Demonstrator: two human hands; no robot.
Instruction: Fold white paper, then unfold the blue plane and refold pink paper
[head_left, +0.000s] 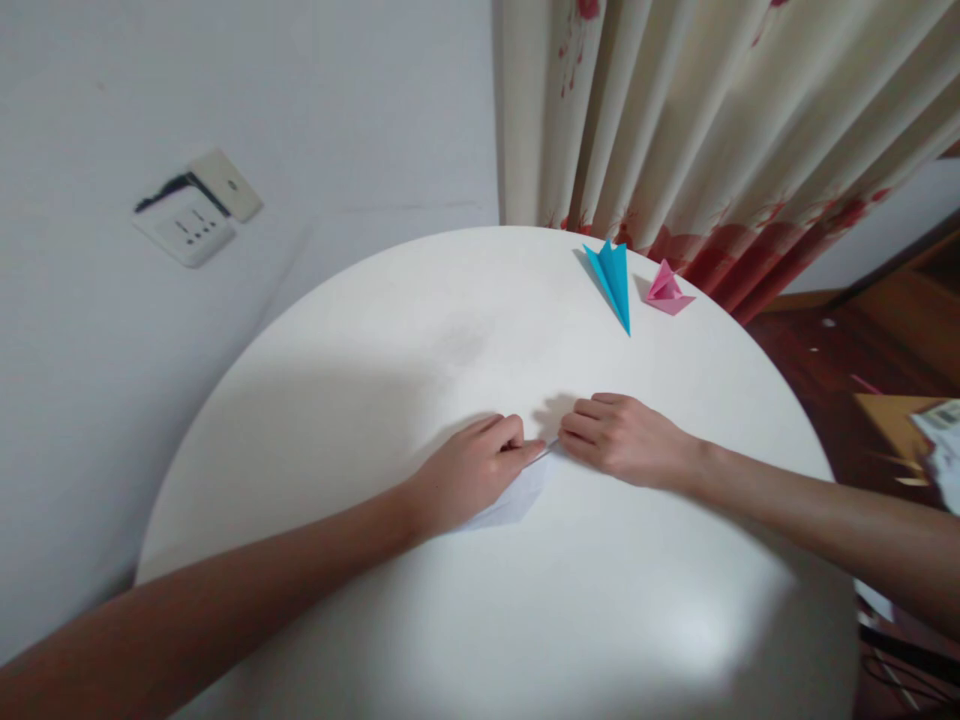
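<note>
Holds a piece of white paper (525, 497) at the middle of the round white desk (360, 350), between both hands. Covers the paper's left part with the left hand (472, 475), curling the fingers in and laying the thumb along the upper edge, pointed toward the other hand. Grips the paper narrowly there. Closes the right hand (611, 440) on the paper's far tip, with fingers bent tight and knuckles up; cannot tell the thumb's exact place, hidden from view. Leaves a small gap between the hands, crossed by a thin edge of paper. Reaches in with one forearm from the lower left and the other from the right. Has, near the desk's far right edge, a blue paper plane (611, 285), nose toward the right hand, and just beside it, to the right, a small pink folded paper (666, 294). Shows behind these a cream curtain (690, 110) with a red hem, and, to the left, a pale wall (360, 110) with a white socket (184, 232).
</note>
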